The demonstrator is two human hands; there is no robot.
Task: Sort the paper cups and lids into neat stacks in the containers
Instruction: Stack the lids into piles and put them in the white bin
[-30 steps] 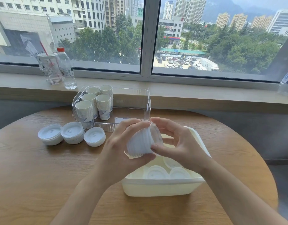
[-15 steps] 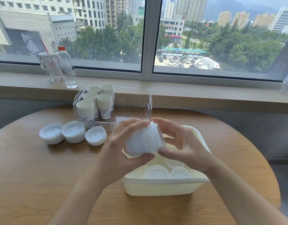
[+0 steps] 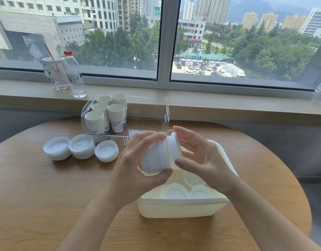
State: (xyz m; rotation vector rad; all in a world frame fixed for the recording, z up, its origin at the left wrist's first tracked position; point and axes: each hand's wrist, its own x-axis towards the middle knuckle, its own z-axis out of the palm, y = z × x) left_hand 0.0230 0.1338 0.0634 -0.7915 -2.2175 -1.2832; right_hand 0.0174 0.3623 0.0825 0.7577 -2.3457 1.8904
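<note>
Two bare hands are meeting above a cream-white rectangular plastic tub (image 3: 181, 208) near the front of the round wooden worktop (image 3: 38, 196). The left hand (image 3: 138, 165) is gripping a nested stack of white plastic cup lids (image 3: 159, 156), turned on its side, with the fingers curling over the top and the thumb pressing underneath. The right hand (image 3: 201, 158) is half closed on the wider end of that same stack, its thumb touching the lower rim and its fingertips resting on the upper edge; the palm is facing the stack. The stack is hanging over the tub's far-left part, not touching it.

Three short piles of white lids (image 3: 176, 192) are lying inside the tub, side by side on its floor, partly hidden by the right wrist. Three more low piles of white lids (image 3: 81, 148) are sitting in a row on the bare worktop to the left, just beside one another. Behind them a clear rectangular plastic bin (image 3: 156, 113) is holding five stacks of white paper cups (image 3: 109, 113) with blue print, crowded upright into its left half.

On the windowsill (image 3: 210, 104) beyond, a clear plastic water bottle with a red cap (image 3: 74, 77) is standing next to a transparent lidded drinks cup with a red straw (image 3: 55, 75).
</note>
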